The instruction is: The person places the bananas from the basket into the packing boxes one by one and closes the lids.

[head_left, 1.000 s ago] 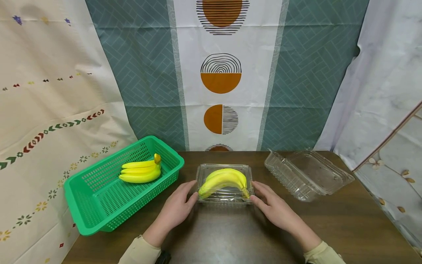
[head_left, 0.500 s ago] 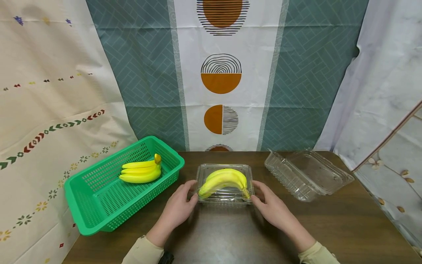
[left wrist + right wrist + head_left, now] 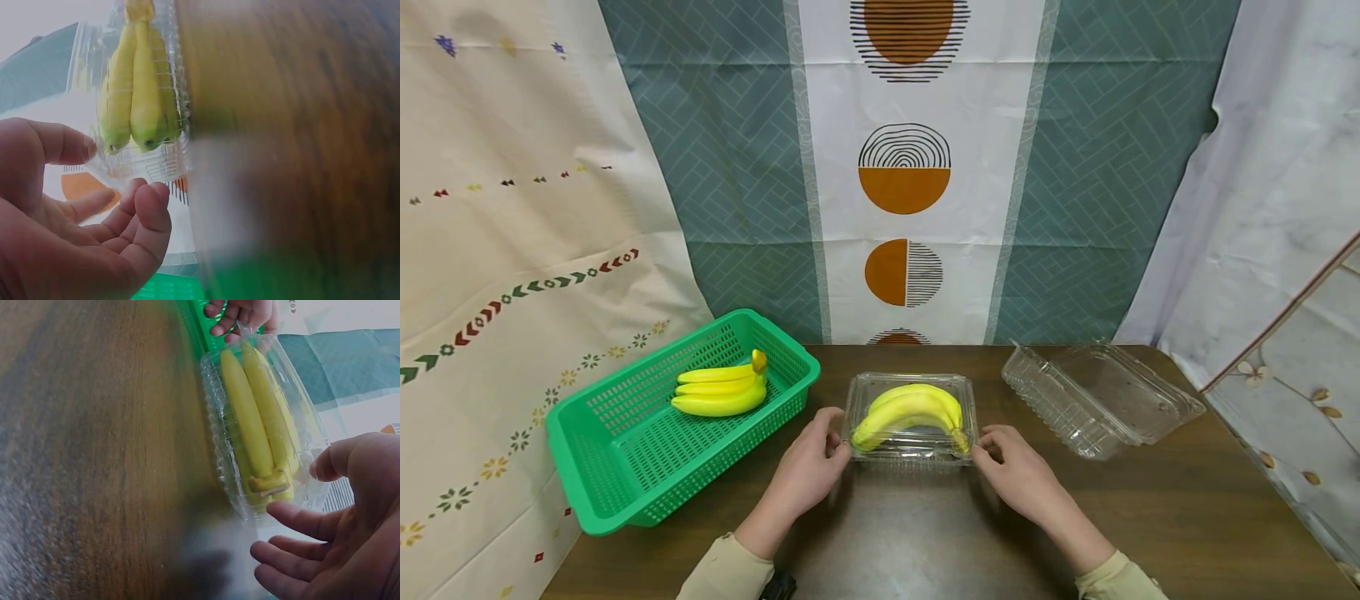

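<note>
Bananas lie inside a closed clear plastic clamshell container on the table in the head view. My left hand is at the container's left front corner, thumb tip at the rim. In the left wrist view its thumb touches the clear plastic, while the other fingers bend loosely below the end wall. On the opposite side, my right hand has its thumb at the right front corner. The right wrist view shows its index fingertip near the banana stem end, the other fingers spread and loosely extended.
A green plastic basket stands at the left with another bunch of bananas in it. At the back right sits a second clear clamshell, its lid open. Patterned cloths hang behind the brown table.
My right fingers have drawn back from along the container's right side toward its front corner. The left fingers bend slightly more. The container and bananas stay in place.
</note>
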Tool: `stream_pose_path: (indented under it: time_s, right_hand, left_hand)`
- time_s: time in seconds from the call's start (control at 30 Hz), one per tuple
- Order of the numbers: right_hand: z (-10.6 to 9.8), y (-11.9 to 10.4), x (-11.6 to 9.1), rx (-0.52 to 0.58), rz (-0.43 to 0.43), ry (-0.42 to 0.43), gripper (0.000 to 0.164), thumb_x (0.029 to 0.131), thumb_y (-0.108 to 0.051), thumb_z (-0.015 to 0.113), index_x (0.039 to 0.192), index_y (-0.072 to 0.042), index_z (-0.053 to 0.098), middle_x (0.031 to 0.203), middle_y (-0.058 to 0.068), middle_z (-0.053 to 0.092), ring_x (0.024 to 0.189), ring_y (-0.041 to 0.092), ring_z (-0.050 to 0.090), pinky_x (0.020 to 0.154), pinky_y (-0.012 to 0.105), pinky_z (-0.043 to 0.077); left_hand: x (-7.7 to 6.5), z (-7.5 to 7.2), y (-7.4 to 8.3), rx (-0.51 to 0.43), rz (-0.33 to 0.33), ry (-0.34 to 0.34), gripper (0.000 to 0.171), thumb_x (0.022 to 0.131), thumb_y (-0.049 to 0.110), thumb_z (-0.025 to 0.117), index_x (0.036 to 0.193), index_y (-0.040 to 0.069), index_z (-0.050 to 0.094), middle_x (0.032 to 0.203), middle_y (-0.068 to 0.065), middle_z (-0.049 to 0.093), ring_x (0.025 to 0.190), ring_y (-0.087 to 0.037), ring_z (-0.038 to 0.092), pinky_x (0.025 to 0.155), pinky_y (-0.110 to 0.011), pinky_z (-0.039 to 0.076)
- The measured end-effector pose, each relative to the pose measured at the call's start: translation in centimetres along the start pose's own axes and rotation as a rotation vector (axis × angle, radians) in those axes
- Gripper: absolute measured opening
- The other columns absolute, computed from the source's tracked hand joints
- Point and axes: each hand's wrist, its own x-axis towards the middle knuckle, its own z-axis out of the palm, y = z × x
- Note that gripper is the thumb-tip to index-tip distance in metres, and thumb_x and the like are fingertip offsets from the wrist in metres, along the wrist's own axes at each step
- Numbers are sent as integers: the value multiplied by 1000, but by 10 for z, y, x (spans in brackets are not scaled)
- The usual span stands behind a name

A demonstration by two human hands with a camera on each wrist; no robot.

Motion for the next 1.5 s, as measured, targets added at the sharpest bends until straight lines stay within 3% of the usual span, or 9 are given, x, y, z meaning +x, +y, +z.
stream_pose_path:
  time_s: [0.2, 0.43, 0.67, 1.07, 1.5]
  right_hand:
    - [0, 1, 1, -35, -15, -20, 27, 110, -32, 62, 92, -17, 76, 146, 10, 67, 133, 38, 65, 102, 58, 53]
    - [1, 1, 3, -29, -20, -41, 32, 110, -30, 59, 84, -19, 73, 144, 10, 69, 132, 36, 66, 100, 53, 53]
    - [2, 1, 3, -11, -7, -46, 32, 109, -29, 60, 80, -18, 69, 144, 9, 69, 130, 32, 67, 95, 49, 53]
    - [2, 1, 3, 7, -16, -46, 33, 107, -23, 59, 74, -16, 60, 143, 11, 69, 125, 29, 67, 88, 41, 50]
    - [1, 1, 3, 18, -22, -58, 33, 107, -25, 58, 75, -15, 59, 150, 15, 65, 138, 36, 62, 91, 43, 50]
  left_hand:
    - [0, 1, -2, 10, -34, -11, 36, 101, 16, 70, 132, 1, 61, 94, 0, 61, 77, -17, 55, 67, -35, 48]
    - [-2, -1, -1, 63, -57, -52, 12, 105, 21, 65, 106, 9, 64, 81, 0, 58, 68, -18, 52, 62, -35, 46]
    - [-2, -2, -2, 90, -58, -85, 21, 106, 23, 62, 87, 14, 64, 74, 0, 57, 64, -18, 52, 60, -36, 44]
    - [-3, -2, 0, 104, -48, -84, 25, 103, 22, 62, 79, 16, 60, 70, 1, 53, 62, -17, 50, 58, -34, 41]
    - [-2, -3, -1, 75, -45, -100, 25, 104, 22, 64, 80, 15, 59, 71, 0, 53, 63, -17, 50, 59, -33, 41]
